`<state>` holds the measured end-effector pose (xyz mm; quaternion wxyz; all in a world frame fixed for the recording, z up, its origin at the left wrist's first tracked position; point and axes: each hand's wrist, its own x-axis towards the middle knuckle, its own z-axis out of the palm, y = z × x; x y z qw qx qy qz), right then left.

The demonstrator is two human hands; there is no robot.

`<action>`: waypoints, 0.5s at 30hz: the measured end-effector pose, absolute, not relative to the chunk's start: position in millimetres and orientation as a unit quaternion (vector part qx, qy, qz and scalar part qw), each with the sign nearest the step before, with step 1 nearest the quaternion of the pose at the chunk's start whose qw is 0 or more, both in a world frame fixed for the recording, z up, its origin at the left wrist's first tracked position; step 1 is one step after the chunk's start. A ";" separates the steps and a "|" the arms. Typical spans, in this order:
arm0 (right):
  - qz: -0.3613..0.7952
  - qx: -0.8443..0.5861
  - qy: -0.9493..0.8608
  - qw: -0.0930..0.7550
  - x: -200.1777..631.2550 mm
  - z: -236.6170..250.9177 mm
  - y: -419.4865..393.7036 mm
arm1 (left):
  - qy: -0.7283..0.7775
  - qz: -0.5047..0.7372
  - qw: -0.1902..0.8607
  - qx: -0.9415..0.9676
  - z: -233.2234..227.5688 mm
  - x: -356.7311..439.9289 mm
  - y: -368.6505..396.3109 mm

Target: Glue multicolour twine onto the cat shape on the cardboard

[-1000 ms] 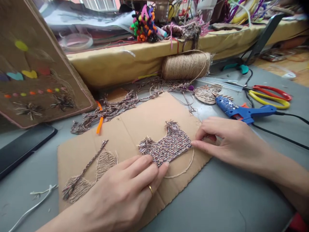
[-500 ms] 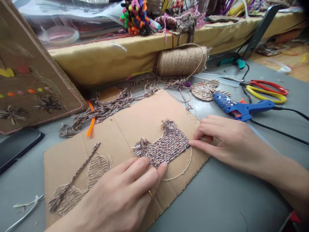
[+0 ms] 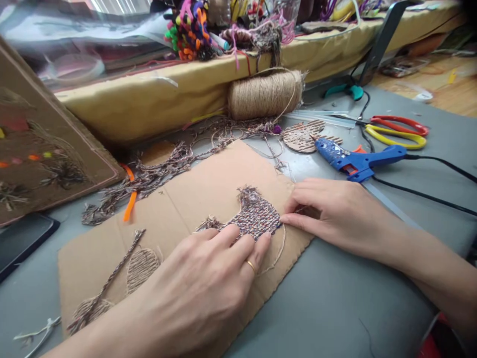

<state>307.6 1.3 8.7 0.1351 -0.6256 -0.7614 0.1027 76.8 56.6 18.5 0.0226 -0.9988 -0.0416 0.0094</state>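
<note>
A multicoloured yarn piece (image 3: pixel 257 216) with frayed tufts lies on a cardboard sheet (image 3: pixel 208 184). My left hand (image 3: pixel 208 273) rests over its lower left part, fingers extended and pressing down, hiding some of it. At its right edge, my right hand (image 3: pixel 316 206) is closed in a pinch on a thin twine (image 3: pixel 282 246), whose loose length curves down toward my left fingers. Left of my left hand, a leaf-like twine shape (image 3: pixel 141 268) and a twisted yarn cord (image 3: pixel 115 278) lie on the cardboard, the twine work partly covered by my forearm.
A blue glue gun (image 3: pixel 357 159) and red-and-yellow-handled scissors (image 3: pixel 398 132) lie to the right. Behind the cardboard are a twine spool (image 3: pixel 264 94) and tangled yarn (image 3: pixel 149 169). A decorated board (image 3: pixel 48 149) leans at left above a dark phone-like slab (image 3: pixel 26 241).
My left hand has slid right and slightly up over the yarn piece, covering more of it. My right hand keeps its place at the edge. The whole view has shifted a little.
</note>
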 end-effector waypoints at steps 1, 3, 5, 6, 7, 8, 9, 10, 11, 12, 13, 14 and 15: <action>0.101 -0.625 -0.762 0.134 308.2 8.6 1.2 | -0.038 0.008 0.023 -0.999 18.8 78.5 57.3; 0.095 -0.625 -0.763 0.132 309.5 8.3 1.1 | -0.031 -0.009 0.024 -0.999 19.2 82.0 59.4; 0.094 -0.623 -0.765 0.133 310.6 7.9 1.1 | -0.032 -0.032 0.009 -0.999 18.9 85.9 62.4; 0.094 -0.622 -0.766 0.134 311.1 7.7 1.1 | -0.036 -0.039 0.000 -0.999 18.5 88.0 64.0; 0.094 -0.621 -0.766 0.136 311.4 7.6 1.0 | -0.040 -0.043 -0.006 -0.998 18.1 90.1 65.5; 0.094 -0.621 -0.766 0.138 311.6 7.5 0.9 | -0.043 -0.039 -0.005 -0.998 17.7 92.3 66.8; 0.095 -0.620 -0.766 0.141 311.7 7.5 0.8 | -0.047 -0.032 0.001 -0.998 17.4 94.4 67.8; 0.095 -0.620 -0.766 0.145 311.8 7.5 0.6 | -0.050 -0.023 0.009 -0.998 17.2 96.4 68.4; 0.095 -0.619 -0.766 0.148 311.8 7.6 0.3 | -0.051 -0.015 0.016 -0.998 17.2 98.3 68.6; 0.096 -0.618 -0.766 0.151 311.7 7.7 0.0 | -0.050 -0.006 0.018 -0.999 17.3 100.0 68.5; 0.097 -0.618 -0.765 0.152 311.6 7.9 -0.3 | -0.047 0.001 0.019 -0.999 17.5 101.6 68.4; 0.097 -0.619 -0.765 0.153 311.5 8.2 -0.6 | -0.043 0.006 0.018 -0.999 17.8 102.9 68.2; 0.097 -0.621 -0.763 0.152 311.4 8.4 -1.0 | -0.037 0.006 0.016 -0.999 18.2 103.9 68.2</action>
